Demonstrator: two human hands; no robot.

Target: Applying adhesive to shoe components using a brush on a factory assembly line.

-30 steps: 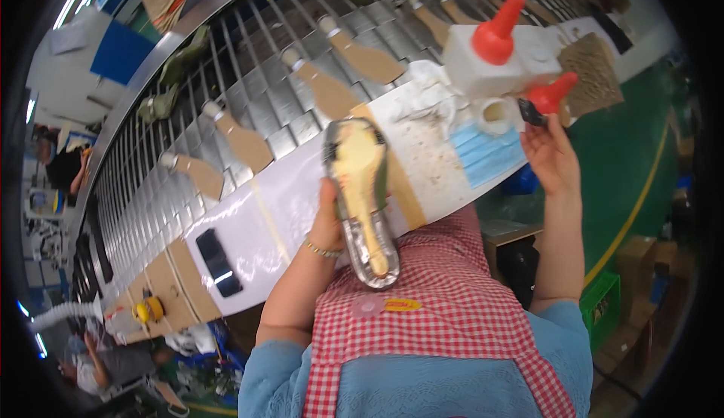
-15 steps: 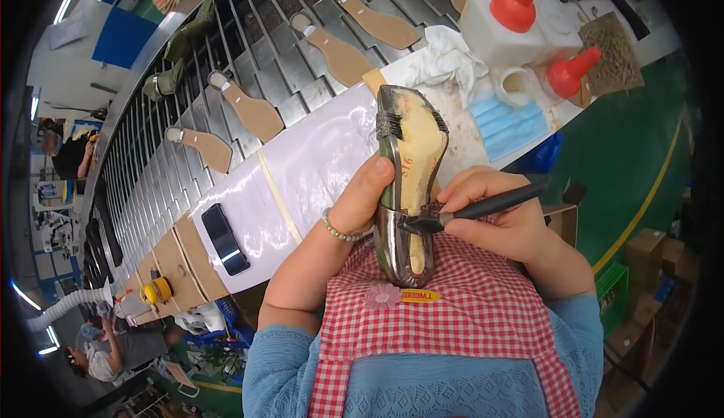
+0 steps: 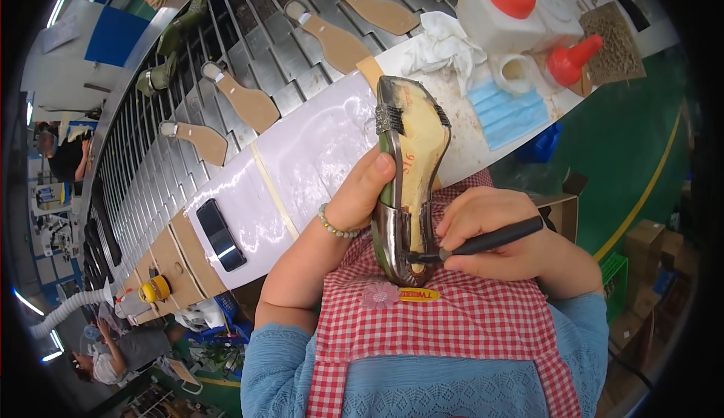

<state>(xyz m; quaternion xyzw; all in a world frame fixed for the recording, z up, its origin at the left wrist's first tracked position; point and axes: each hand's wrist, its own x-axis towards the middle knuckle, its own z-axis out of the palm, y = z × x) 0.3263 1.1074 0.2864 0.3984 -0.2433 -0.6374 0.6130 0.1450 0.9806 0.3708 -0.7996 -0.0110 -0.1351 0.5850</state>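
Note:
A half-made shoe (image 3: 411,180) stands toe down against my apron, its tan bottom facing up, with metallic dark leather wrapped over the edges and green along the left side. My left hand (image 3: 366,188) is closed round its left side, the thumb showing on the edge. My right hand (image 3: 490,229) grips a black-handled tool (image 3: 498,237). The tool's narrow dark end touches the leather near the toe; its exact kind is not clear.
Ahead runs a slatted metal conveyor (image 3: 256,48) with several brown insoles (image 3: 245,105) and green shoe uppers (image 3: 158,75). On the white bench top lie a phone (image 3: 220,235), a blue face mask (image 3: 509,112), crumpled tissue (image 3: 445,48) and red-nozzled white bottles (image 3: 501,22).
The tool's head has moved down along the shoe, from its middle toward the toe, and my right hand has dropped slightly. My left hand keeps its hold on the shoe.

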